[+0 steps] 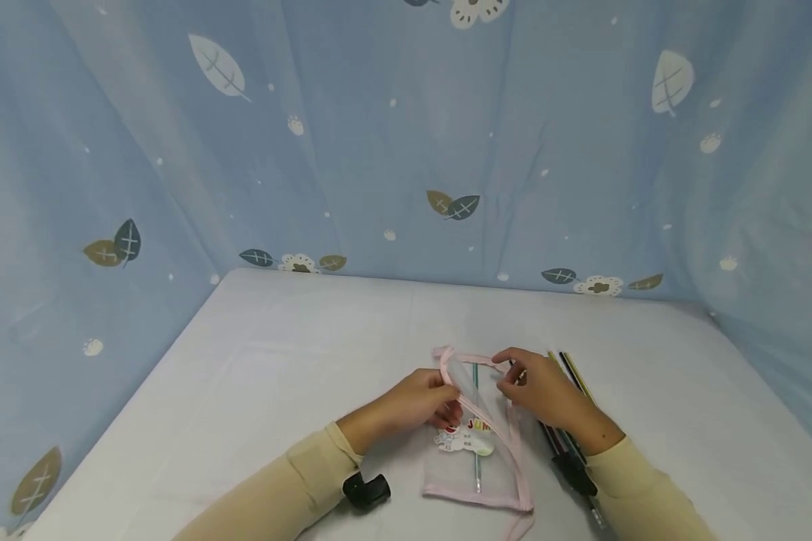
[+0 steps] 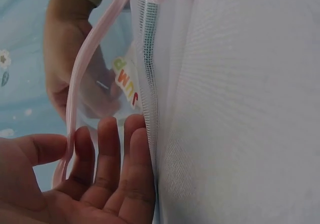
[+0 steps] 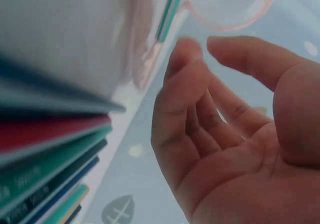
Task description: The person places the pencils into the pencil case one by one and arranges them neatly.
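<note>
A see-through mesh pouch with pink edging [image 1: 477,497] and a "JUMP" patch [image 1: 465,439] lies on the table. Its upper edge is lifted by my left hand [image 1: 416,400], which pinches the pink trim [image 2: 86,59] between thumb and fingers. Inside the pouch rests one green pencil [image 1: 477,473], seen through the mesh in the left wrist view. At the pouch's upper right corner is my right hand [image 1: 548,394], fingers loosely bent. Thumb and fingertips stand apart with nothing between them in the right wrist view [image 3: 225,134].
Several pencils [image 3: 55,164] in green, red and dark colours lie side by side under and beside the right forearm. Black wrist cameras [image 1: 365,492] sit at both wrists. A white cloth covers the table [image 1: 298,330], and a blue patterned curtain [image 1: 365,135] hangs behind it.
</note>
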`<state>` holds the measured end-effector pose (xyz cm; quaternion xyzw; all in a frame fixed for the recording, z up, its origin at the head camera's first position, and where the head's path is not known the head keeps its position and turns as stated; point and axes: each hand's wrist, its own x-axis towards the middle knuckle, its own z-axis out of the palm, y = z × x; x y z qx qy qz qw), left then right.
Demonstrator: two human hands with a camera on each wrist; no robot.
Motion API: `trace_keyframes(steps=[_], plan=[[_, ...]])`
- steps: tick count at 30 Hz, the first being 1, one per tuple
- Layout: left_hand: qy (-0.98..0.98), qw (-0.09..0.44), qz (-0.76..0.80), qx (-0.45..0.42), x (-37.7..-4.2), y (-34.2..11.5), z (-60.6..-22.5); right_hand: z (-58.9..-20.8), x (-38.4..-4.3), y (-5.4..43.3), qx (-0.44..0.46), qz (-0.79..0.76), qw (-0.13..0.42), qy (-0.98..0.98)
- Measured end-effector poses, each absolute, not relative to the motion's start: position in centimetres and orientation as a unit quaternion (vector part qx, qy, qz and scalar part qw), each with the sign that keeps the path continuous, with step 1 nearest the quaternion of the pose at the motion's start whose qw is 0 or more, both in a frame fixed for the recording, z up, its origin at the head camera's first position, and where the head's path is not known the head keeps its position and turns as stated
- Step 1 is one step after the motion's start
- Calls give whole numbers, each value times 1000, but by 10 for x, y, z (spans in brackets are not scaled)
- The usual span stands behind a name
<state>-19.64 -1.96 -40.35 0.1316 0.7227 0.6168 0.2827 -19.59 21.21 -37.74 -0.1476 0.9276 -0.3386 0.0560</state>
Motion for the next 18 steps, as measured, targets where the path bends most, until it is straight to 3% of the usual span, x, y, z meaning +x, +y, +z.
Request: trace_keyframes(steps=[5, 18], plan=[[734, 280, 604, 136, -194, -21, -404, -379, -198, 219, -138, -290, 12, 947], [720, 295, 610, 152, -192, -33, -407, -382, -199, 227, -127, -264, 16, 956]])
